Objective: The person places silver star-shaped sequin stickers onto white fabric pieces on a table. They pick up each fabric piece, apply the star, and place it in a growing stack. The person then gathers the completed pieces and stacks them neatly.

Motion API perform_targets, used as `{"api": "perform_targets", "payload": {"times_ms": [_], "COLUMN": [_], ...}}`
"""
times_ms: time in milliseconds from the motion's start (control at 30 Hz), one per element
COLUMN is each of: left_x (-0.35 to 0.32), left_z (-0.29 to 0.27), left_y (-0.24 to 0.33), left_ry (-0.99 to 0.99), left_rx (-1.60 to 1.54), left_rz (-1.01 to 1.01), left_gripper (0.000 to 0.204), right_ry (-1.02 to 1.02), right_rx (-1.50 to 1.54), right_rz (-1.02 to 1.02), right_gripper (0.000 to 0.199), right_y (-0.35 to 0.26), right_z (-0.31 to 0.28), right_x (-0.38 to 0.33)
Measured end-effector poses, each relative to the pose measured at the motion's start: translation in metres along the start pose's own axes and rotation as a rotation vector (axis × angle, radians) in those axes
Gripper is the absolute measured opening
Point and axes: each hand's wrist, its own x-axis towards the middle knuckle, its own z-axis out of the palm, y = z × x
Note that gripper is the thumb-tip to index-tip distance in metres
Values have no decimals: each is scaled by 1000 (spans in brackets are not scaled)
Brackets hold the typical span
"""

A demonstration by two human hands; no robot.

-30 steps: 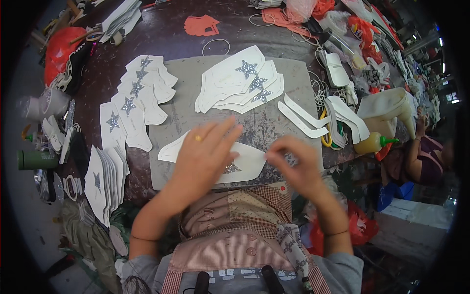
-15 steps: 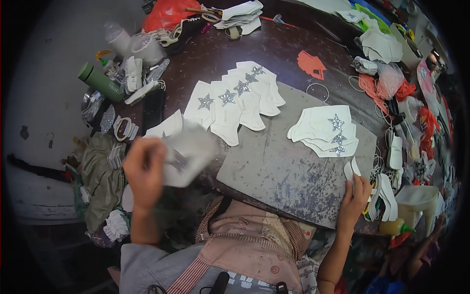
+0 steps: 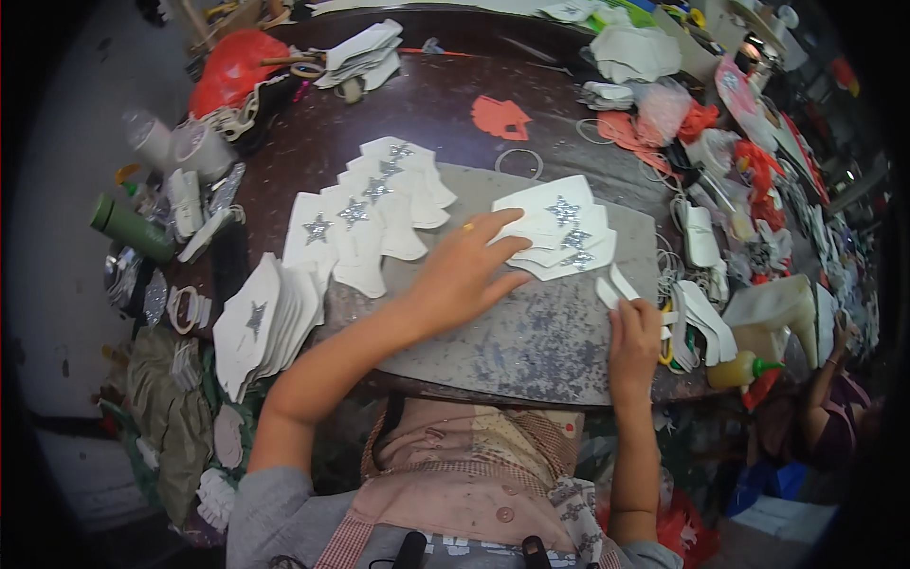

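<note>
My left hand [image 3: 464, 270] reaches across the grey board [image 3: 483, 341], fingers spread, with the fingertips at the left edge of a small overlapping pile of white shoe-upper pieces [image 3: 545, 213] bearing silver glitter stars. Between my right hand's [image 3: 633, 346] thumb and fingers, at the board's right side, are narrow curved white strips [image 3: 616, 286]. A fanned row of similar star pieces [image 3: 355, 237] lies over the board's left edge. Farther left, close to my left forearm, a thicker stack of star pieces [image 3: 270, 322] stands near the table's front edge.
A green bottle [image 3: 131, 228], white shoe parts and a red bag [image 3: 237, 71] crowd the left side. An orange cutout [image 3: 500, 117] lies beyond the board. On the right are more white strips [image 3: 706, 321], a yellow glue bottle [image 3: 732, 370] and plastic bags. Another person's arm [image 3: 825, 379] shows at far right.
My left hand has let go of the white piece at the left stack and moved right to the star pile. My right hand still holds the strips. The whole view has shifted.
</note>
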Motion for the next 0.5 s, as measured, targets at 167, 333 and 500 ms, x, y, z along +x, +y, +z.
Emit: {"api": "perform_targets", "payload": {"times_ms": [167, 333, 500], "left_x": [56, 53, 53], "left_z": [67, 65, 26], "left_y": [-48, -42, -16], "left_ry": [102, 223, 423], "left_rx": [305, 227, -307], "left_rz": [-196, -180, -142], "left_gripper": [49, 36, 24], "right_ry": [-2, -40, -52], "right_rx": [79, 119, 123], "right_rz": [47, 48, -62], "right_gripper": [17, 16, 16], "right_y": [0, 1, 1], "right_z": [-1, -6, -6], "right_x": [3, 6, 4]}}
